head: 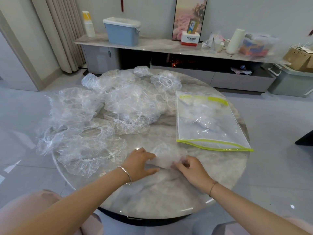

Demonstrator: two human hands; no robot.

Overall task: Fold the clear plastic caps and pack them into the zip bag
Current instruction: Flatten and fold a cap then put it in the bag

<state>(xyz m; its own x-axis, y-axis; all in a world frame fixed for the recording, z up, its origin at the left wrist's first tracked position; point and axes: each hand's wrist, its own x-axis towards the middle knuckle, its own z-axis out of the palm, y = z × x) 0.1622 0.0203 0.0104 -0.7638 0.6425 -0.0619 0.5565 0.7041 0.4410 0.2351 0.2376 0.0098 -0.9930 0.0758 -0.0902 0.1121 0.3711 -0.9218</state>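
Head view, looking down over a round marble table point(169, 197).

Near the front edge, between both hands: one crumpled clear cap point(163, 157), lying on the tabletop and blurred by motion.

Laid flat on the cap's left side: left hand point(141, 162), fingers straight and close together, thumb stretched apart toward the body. A silver bangle point(126, 174) on that wrist.

At the cap's right edge: right hand point(191, 168), fingers curled in and pinching the plastic (fingertip detail too smeared to say more). A thin cord point(213, 186) round that wrist.

Spread over the left and far half of the table: a loose heap of unfolded caps point(108, 114), overlapping, some hanging past the left rim.

On the right side, well apart from the heap and just beyond the right hand: the bag point(206, 116), flat, clear, trimmed in green, with some crumpled clear plastic inside.

Beyond the table, against the wall: a long low sideboard point(152, 44) carrying a blue bin point(122, 33), a red-and-white box point(189, 39), a white roll point(235, 40) and assorted clutter; a framed picture point(190, 12) leaning behind the box.
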